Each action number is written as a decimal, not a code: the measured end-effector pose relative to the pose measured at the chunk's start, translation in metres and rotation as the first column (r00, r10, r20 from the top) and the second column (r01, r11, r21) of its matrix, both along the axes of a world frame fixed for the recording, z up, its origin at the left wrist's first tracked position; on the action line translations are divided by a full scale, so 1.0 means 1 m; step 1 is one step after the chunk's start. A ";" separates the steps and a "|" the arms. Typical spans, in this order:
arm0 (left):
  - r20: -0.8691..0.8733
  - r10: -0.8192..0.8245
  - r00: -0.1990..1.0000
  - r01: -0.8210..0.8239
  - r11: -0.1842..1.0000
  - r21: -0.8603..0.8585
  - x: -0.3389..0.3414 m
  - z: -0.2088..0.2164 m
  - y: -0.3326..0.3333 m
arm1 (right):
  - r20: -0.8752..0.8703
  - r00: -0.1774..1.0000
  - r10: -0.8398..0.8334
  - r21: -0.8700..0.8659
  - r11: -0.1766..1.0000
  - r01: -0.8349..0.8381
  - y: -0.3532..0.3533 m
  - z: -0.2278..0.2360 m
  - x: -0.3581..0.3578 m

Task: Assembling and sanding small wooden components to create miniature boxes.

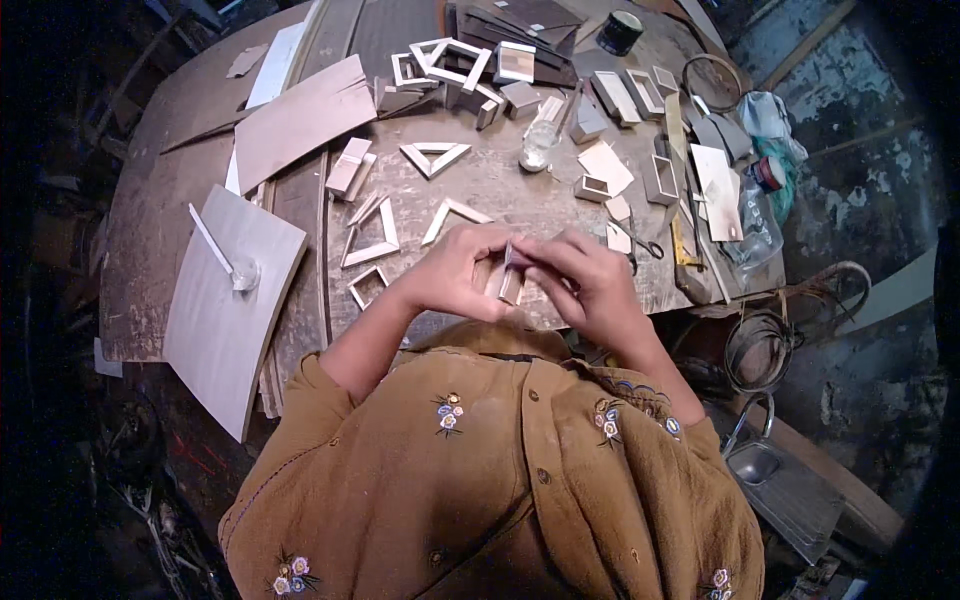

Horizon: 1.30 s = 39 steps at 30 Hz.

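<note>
Wood [511,288] in hands [458,270] [592,283], tin [620,33] markings illegible

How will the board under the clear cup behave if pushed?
The board is likely stiff, given its thick-looking edge. Its near corner seems to overhang the table, so might tip. The cup, stick leaning out, could topple.

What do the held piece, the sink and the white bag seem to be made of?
Held piece: probably bare wood, pale and matt, partly hidden.
Sink: likely stainless steel, grey with shiny highlights.
White bag: apparently thin plastic, glossy and crumpled.
</note>
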<state>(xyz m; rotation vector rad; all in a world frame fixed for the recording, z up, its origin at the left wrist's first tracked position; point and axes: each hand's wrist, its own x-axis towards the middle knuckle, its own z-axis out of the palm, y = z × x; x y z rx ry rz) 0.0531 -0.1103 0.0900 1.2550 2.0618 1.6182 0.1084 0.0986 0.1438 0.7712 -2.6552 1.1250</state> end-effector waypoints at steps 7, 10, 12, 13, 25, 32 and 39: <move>-0.073 0.065 0.995 -0.071 0.994 -0.086 -0.003 -0.001 -0.003 | -0.033 0.989 0.147 0.054 0.988 -0.145 0.002 0.000 0.003; -0.101 0.065 0.993 -0.077 0.989 -0.126 -0.002 0.003 0.000 | -0.082 0.996 0.036 0.146 0.989 -0.024 0.005 -0.004 -0.014; -0.198 0.110 0.974 -0.137 0.983 -0.125 -0.001 0.004 0.001 | -0.041 0.987 0.154 0.160 0.976 -0.146 0.002 0.006 -0.004; -0.272 0.122 0.954 -0.143 0.988 -0.058 -0.002 0.002 0.003 | -0.007 0.970 0.242 0.177 0.955 -0.237 0.001 0.008 -0.002; 0.210 0.210 0.955 -0.260 0.932 0.253 -0.001 -0.003 0.002 | -0.001 1.000 0.000 -0.247 0.969 0.000 -0.008 -0.001 -0.017; 0.454 0.061 0.889 -0.266 0.876 0.403 0.003 0.003 0.001 | 0.049 0.999 -0.014 -0.472 0.881 0.035 -0.007 -0.012 -0.010; 0.522 -0.077 0.850 -0.169 0.898 0.407 0.006 -0.003 0.003 | -0.059 0.996 0.070 -0.325 0.942 -0.086 -0.015 -0.004 -0.007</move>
